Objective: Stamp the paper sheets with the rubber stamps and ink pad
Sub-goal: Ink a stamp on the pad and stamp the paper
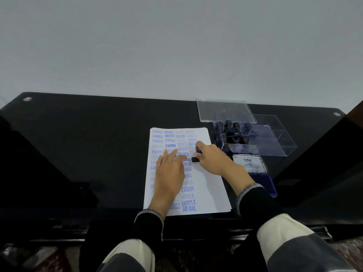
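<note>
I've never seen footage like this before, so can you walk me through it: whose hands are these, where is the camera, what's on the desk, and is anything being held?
There is no machine here. One picture comes from a wide-angle camera worn on a person's head, looking forward and down, so the hands are the wearer's own.

The left hand lies flat with straight fingers on the paper sheets, steadying them. The top sheet is already covered in blue words such as SAMPLE, AMENDED and AIR MAIL.

The right hand grips a rubber stamp, its dark base down at the paper.

All this sits on a black glossy table. To the right lies an open ink pad, its lid up. Behind it stands a clear plastic box holding more stamps, its clear lid resting across the top.
</note>
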A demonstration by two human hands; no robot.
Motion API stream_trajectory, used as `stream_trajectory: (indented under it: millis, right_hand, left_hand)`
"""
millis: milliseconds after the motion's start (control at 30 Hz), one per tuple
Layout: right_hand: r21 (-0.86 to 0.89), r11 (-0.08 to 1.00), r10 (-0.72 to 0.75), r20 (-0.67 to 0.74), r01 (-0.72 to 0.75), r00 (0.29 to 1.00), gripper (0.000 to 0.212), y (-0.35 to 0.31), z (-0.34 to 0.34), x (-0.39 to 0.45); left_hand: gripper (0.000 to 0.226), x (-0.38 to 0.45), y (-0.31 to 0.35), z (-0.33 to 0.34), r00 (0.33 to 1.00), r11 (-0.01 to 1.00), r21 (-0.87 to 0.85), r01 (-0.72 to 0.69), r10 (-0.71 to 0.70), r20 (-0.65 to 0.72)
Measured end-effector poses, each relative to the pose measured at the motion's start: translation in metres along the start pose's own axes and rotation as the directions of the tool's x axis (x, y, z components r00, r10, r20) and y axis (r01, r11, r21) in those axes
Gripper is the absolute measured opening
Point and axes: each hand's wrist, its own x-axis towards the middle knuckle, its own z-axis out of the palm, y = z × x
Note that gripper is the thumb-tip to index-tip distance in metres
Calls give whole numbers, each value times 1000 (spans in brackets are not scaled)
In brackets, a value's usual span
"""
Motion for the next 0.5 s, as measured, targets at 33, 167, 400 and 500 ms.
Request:
stream_trajectory:
  millis: [33,167,400,500]
  right_hand:
    - [10,1000,8,11,-8,1000,4,0,-1,2]
    - [20,1000,17,7,-17,1000,3,-1,-1,3]
    - [18,1000,-21,-41,22,999,5,1,6,-6]
    - [74,997,-3,-23,5,1000,4,0,3,0]
  left_hand:
    - [36,0,0,0,1000,1000,-2,1,-1,0]
    - [36,-1,-1,1,1000,1000,-4,-4,4,-6]
    - [36,-1,0,0,1000,1000,2,-8,8,-18]
    - [36,-1,1,-1,1000,1000,-4,1,-1,-11]
